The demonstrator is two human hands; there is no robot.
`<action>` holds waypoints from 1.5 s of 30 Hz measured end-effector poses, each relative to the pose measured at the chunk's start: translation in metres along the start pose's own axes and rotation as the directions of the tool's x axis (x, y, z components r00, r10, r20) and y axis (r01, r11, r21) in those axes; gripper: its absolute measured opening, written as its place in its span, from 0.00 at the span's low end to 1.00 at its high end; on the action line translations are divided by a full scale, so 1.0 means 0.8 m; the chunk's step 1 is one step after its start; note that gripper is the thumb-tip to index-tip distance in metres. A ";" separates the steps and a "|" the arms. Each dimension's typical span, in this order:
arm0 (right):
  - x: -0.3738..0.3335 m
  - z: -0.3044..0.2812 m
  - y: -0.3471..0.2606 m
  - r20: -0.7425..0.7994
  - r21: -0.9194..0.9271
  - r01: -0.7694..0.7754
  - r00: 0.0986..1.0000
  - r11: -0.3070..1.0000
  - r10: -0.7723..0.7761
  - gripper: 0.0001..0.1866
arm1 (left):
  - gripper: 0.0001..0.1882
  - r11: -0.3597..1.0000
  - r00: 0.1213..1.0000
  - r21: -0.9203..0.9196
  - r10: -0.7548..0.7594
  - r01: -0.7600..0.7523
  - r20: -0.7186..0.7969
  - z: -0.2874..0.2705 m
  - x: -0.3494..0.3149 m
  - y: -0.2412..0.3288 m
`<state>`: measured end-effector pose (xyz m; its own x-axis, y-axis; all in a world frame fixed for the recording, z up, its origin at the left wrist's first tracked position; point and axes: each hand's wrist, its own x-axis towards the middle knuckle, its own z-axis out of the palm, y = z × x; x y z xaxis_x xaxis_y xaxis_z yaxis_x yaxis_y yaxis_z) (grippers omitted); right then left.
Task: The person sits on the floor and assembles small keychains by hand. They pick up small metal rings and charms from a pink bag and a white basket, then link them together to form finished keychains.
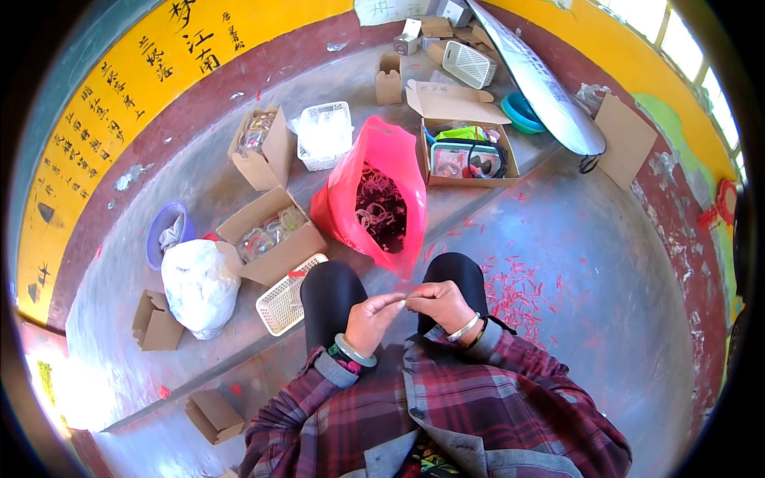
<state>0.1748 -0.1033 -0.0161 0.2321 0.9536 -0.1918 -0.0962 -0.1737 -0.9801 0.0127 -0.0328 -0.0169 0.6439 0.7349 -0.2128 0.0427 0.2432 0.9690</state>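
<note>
My left hand [373, 322] and my right hand [444, 307] meet between my knees, fingertips pinched together. A faint reddish, thin shape shows at the fingertips; what they hold is too small to make out. Just beyond my hands stands a large pink-red plastic bag [341, 196], its mouth gaping toward me. Inside it lies a heap of thin pinkish loops [378, 209] against a dark background. Many small red scraps [514, 295] litter the floor beside my right knee.
To the left are a cream plastic basket [279, 312], a cardboard box of small items [275, 243], a stuffed white bag [201, 287] and a purple basin [166, 231]. Farther off sit a white basket [325, 137], an open carton [470, 180] and a teal basin [522, 115].
</note>
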 end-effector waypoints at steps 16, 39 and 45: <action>0.006 0.000 -0.007 0.047 0.044 -0.040 0.998 0.998 0.038 0.07 | 0.08 0.911 0.981 -0.373 -0.195 0.175 -0.018 -0.012 0.014 -0.003; 0.012 0.003 0.006 0.007 -0.043 0.041 0.999 0.998 -0.041 0.05 | 0.09 0.890 0.977 -0.403 -0.197 0.212 0.079 -0.012 0.012 0.000; 0.006 0.010 -0.006 0.061 -0.203 0.146 0.989 0.968 -0.136 0.06 | 0.11 0.945 0.981 -0.271 -0.192 0.185 -0.002 -0.019 0.009 -0.001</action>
<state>0.1684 -0.0958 -0.0122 0.1837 0.9815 -0.0532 0.1376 -0.0793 -0.9873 0.0062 -0.0178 -0.0208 0.6223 0.6755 -0.3956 -0.0474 0.5369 0.8423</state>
